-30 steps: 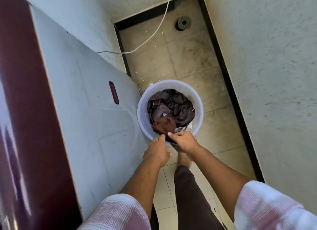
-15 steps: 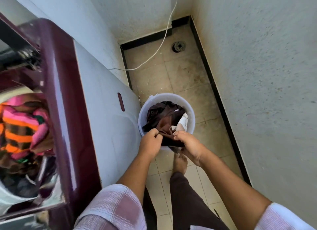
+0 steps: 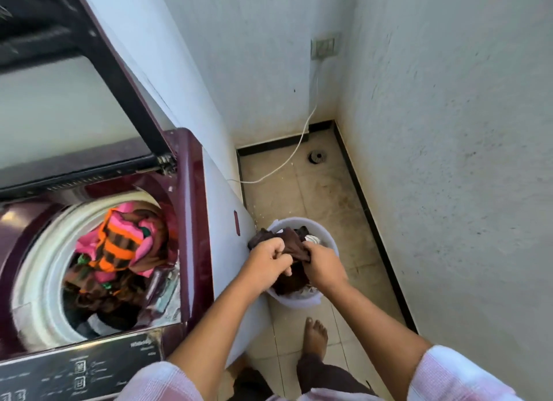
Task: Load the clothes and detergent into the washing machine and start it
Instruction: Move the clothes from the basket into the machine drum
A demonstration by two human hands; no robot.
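A maroon top-loading washing machine stands at the left with its lid raised. Its drum holds a pink, orange and brown striped cloth over darker clothes. To its right, on the floor, a white bucket holds dark clothes. My left hand and my right hand are side by side over the bucket, both closed on a dark brown garment lifted above the rim. No detergent is in view.
The control panel runs along the machine's near edge. White walls close in at the right and back. A white cable runs from a wall socket across the tiled floor near a drain. My bare foot stands below the bucket.
The view has swung up and left, bringing the open drum and lid into sight. Both hands have gathered the brown garment and raised it higher out of the bucket.
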